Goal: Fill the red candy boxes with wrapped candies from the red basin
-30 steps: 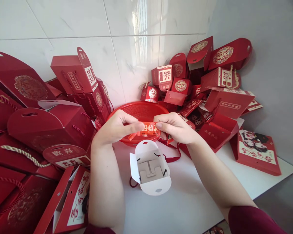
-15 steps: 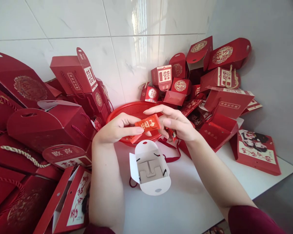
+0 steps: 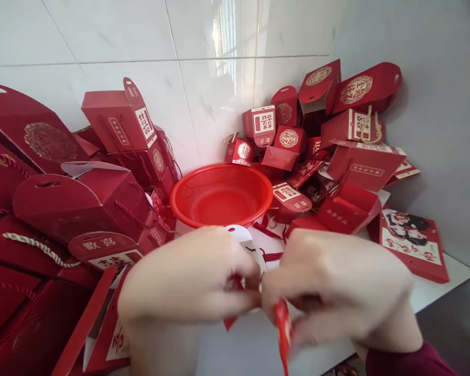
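Note:
My left hand [image 3: 196, 277] is closed, and red wrapper [image 3: 230, 324] shows at its fingers. Beside it my right hand [image 3: 337, 282], also closed and blurred, grips a shiny red-wrapped sweet [image 3: 284, 334] whose end hangs below the fingers. Both hands are in front of a small open gift box [image 3: 241, 233], which they mostly cover; only its pale inside flap shows. The fingertips of the two hands come together over the box, and whether they touch it is hidden.
Behind the hands stands a red plastic basket [image 3: 221, 209]. Stacked red gift boxes [image 3: 113, 125] with rope handles crowd the left. More boxes [image 3: 360, 162] are piled at the right on the white table [image 3: 452, 269], against a tiled wall [image 3: 141, 31].
Both hands have come down and nearer from above the basket to in front of the small box, turning their backs up. The wrapped sweets moved with them. The basket is now uncovered.

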Motion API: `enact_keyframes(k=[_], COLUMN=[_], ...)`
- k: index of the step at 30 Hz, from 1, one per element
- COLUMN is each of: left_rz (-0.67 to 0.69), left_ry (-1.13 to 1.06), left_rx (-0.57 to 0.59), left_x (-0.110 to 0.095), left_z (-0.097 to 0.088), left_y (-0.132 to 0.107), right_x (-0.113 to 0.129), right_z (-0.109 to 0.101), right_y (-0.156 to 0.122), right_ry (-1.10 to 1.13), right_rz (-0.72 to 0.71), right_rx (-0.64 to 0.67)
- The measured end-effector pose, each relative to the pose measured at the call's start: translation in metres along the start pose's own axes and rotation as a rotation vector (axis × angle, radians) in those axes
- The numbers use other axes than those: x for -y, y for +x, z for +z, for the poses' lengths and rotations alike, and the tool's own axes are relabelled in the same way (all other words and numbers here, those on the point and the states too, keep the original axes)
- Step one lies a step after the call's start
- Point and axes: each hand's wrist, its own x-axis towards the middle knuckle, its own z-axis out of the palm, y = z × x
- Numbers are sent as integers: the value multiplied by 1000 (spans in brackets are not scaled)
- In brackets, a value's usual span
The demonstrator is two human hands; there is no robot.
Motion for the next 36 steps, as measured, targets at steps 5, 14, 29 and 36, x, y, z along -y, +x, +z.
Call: enact_keyframes(k=[5,14,29,36], left_rz=[94,-85,-160,-148], left_ry=[66,238,357,260], left_rx=[45,-85,-132,-195], left_x=[-22,-33,-33,-19], left_z=[14,24,30,14], left_y=[-16,-29,-18,-25], right_x=[30,23,20,14], right_z=[12,10,13,2], right_y=[-15,-7,-3,-11], right_ry=[-351,-453,-375,-332], right_rz=[175,321,302,307], right_rx=[36,98,69,-77])
